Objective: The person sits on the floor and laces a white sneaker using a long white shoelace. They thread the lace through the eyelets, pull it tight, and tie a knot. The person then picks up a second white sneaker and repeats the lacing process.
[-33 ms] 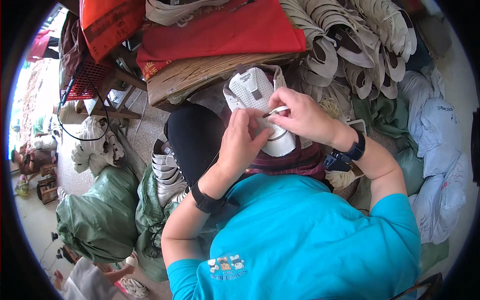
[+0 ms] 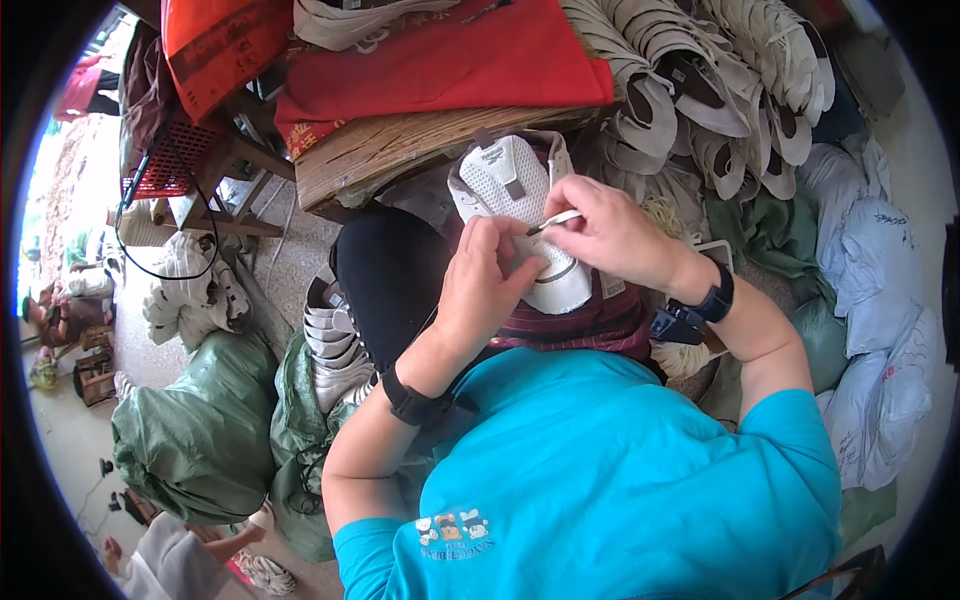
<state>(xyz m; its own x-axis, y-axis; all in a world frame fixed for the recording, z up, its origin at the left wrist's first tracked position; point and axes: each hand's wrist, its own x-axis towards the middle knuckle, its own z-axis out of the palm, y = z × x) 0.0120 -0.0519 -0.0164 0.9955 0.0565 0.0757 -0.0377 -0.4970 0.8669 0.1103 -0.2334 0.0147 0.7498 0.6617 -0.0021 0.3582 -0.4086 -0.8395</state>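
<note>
A white mesh shoe upper lies across my lap, its tongue with a grey loop toward the table. My left hand grips the upper from the left, fingers curled and thumb pressed on its surface. From the right, my right hand pinches a short white lace with a dark tip between thumb and forefinger. That tip points at my left fingertips, just above the upper. Whether the lace passes through the upper is hidden by my fingers.
A wooden table with red cloth stands ahead. Stacked pale shoe uppers fill the right back. Green sacks and nested uppers sit at left, white sacks at right. Another person is at lower left.
My right hand has shifted slightly to the right, and the lace in it is tilted a little differently. My left hand and the upper stay in place.
</note>
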